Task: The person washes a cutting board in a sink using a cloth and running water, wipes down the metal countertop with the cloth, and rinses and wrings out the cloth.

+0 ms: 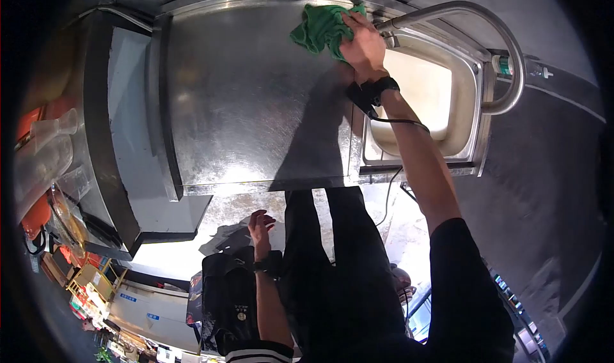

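Note:
My right hand [365,47] is closed on a crumpled green cloth [322,29], pressed against the steel countertop [249,94] near its back edge. The cloth spreads out to the left of my fingers, just beside the sink. Some of my fingertips are hidden in its folds. Down by my left leg, in front of the counter, my left hand [260,227] hangs with loosely bent fingers and nothing in it. A black strap with a small device [368,96] sits on my right wrist, and a cable runs from it.
A steel sink [464,130] is set into the counter's right side, with a curved metal pipe [511,50] arching over it. On the left stands a metal-edged unit [107,133], with clear plastic containers [54,146] beyond it. A black bag [227,293] is by my left arm.

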Demonstrator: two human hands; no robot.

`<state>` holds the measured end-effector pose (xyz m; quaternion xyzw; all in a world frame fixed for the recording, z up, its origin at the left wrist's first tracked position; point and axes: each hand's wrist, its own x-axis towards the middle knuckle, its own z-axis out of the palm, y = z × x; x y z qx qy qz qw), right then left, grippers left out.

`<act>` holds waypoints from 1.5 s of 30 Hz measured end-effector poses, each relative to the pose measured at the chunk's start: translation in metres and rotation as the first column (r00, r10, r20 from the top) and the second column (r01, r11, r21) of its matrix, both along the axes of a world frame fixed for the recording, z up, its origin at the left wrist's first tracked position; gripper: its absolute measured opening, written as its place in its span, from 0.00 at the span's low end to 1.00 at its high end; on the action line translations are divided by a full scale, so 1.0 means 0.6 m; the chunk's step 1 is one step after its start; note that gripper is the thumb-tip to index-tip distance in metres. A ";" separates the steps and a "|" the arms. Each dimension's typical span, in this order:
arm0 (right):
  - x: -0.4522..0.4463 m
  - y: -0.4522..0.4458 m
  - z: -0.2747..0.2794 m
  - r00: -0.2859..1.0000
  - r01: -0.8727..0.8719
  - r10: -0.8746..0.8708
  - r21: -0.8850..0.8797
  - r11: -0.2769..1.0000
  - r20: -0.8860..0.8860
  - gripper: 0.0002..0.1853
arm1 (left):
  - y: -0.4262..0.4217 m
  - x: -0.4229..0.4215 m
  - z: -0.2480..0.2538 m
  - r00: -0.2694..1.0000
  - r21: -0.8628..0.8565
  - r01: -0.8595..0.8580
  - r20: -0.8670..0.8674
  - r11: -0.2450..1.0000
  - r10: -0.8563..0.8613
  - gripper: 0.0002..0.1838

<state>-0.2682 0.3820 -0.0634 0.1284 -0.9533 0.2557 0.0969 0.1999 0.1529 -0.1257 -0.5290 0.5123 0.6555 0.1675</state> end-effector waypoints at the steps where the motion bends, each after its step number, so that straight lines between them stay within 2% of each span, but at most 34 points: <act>1: 0.003 0.001 0.008 0.997 0.066 -0.067 0.015 0.998 0.038 0.29 | 0.006 -0.007 0.009 1.000 -0.012 0.009 -0.010 1.000 -0.009 0.12; 4: 0.098 0.000 0.009 0.990 0.125 -0.129 0.058 0.990 0.059 0.29 | 0.011 -0.024 0.021 1.000 -0.008 -0.015 -0.026 1.000 0.015 0.12; 5: 0.152 0.009 -0.017 0.998 0.033 -0.031 -0.044 0.998 0.051 0.32 | 0.010 -0.030 0.025 0.999 0.000 -0.030 -0.045 1.000 0.030 0.11; 6: 0.216 -0.004 0.017 0.990 -0.013 -0.005 0.122 0.992 0.144 0.34 | 0.008 -0.031 0.022 0.999 0.003 -0.030 -0.035 1.000 0.030 0.11; 8: 0.343 0.011 0.018 0.924 -0.252 0.201 0.125 0.960 0.324 0.41 | 0.003 -0.033 0.012 0.999 0.012 -0.033 -0.015 0.999 0.033 0.11; 9: 0.404 0.006 0.040 0.901 -0.296 0.240 0.106 0.949 0.362 0.41 | -0.001 -0.033 0.006 1.000 0.023 -0.028 -0.008 0.999 0.028 0.11; 10: 0.444 0.011 0.038 0.906 -0.338 0.315 0.036 0.940 0.283 0.34 | -0.007 -0.025 -0.008 1.000 0.020 -0.004 -0.020 1.000 0.005 0.11; 12: 0.472 0.018 0.052 0.948 -0.291 0.280 0.049 0.956 0.151 0.22 | -0.018 -0.033 -0.004 1.000 0.002 -0.008 -0.009 1.000 0.008 0.11; 14: 0.456 0.031 0.045 0.950 -0.270 0.265 0.004 0.963 0.167 0.23 | -0.026 -0.035 0.006 1.000 -0.016 0.007 -0.015 1.000 -0.007 0.11; 17: 0.355 0.026 0.035 0.964 -0.179 0.149 0.124 0.976 0.222 0.29 | -0.042 -0.037 0.001 0.999 -0.048 0.031 -0.017 0.998 -0.031 0.11; 19: 0.239 0.012 0.011 0.998 -0.024 0.017 0.104 0.994 0.068 0.31 | -0.045 -0.035 0.004 0.999 -0.084 0.048 0.018 0.995 -0.046 0.12; 21: 0.129 -0.012 0.032 0.982 0.186 -0.188 0.211 0.960 -0.010 0.30 | -0.047 -0.026 0.010 0.999 -0.078 0.042 0.007 0.996 -0.041 0.12; 23: 0.038 -0.034 0.035 0.926 0.376 -0.377 -0.027 0.926 -0.008 0.31 | -0.052 -0.018 0.008 0.998 -0.084 0.044 0.037 0.995 -0.041 0.14; 24: -0.003 -0.047 0.014 0.893 0.451 -0.442 -0.139 0.882 0.088 0.32 | -0.049 -0.010 0.004 1.000 -0.074 0.019 0.022 0.997 -0.017 0.14; 26: -0.031 -0.118 0.035 0.817 0.561 -0.572 0.128 0.818 0.073 0.35 | -0.048 0.009 -0.003 1.000 -0.048 -0.018 -0.006 0.999 0.018 0.14; 29: -0.036 -0.186 -0.002 0.868 0.493 -0.481 0.102 0.864 -0.123 0.36 | -0.037 0.015 0.007 1.000 -0.062 -0.002 0.008 0.998 0.002 0.15; 32: -0.032 -0.245 0.012 0.864 0.502 -0.481 0.180 0.846 -0.149 0.37 | -0.028 0.001 0.018 0.999 -0.051 0.010 -0.040 0.999 -0.012 0.15; 33: -0.026 -0.259 0.029 0.909 0.414 -0.416 0.157 0.897 -0.020 0.36 | -0.024 -0.005 0.024 0.997 -0.057 0.010 -0.082 0.998 -0.014 0.15; 35: -0.009 -0.296 0.025 0.978 0.200 -0.182 0.238 0.950 -0.098 0.27 | -0.017 -0.017 0.044 0.988 -0.043 0.042 -0.146 0.998 -0.048 0.14; 37: -0.010 -0.354 0.003 0.981 -0.040 0.069 0.159 0.987 -0.182 0.23 | -0.012 -0.028 0.050 0.996 -0.056 0.053 -0.073 0.997 -0.057 0.14; 39: -0.004 -0.403 0.012 0.951 -0.289 0.296 0.084 0.954 -0.094 0.20 | 0.000 -0.049 0.061 0.995 -0.100 0.066 -0.069 0.993 -0.073 0.13; 42: 0.002 -0.404 -0.001 0.912 -0.370 0.388 0.144 0.918 -0.130 0.19 | -0.010 -0.043 0.046 0.976 -0.147 0.173 -0.105 0.974 -0.190 0.13; 45: -0.014 -0.307 0.003 0.950 -0.221 0.259 0.210 0.952 -0.175 0.14 | -0.018 -0.040 0.031 0.993 -0.124 0.116 -0.023 0.985 -0.120 0.13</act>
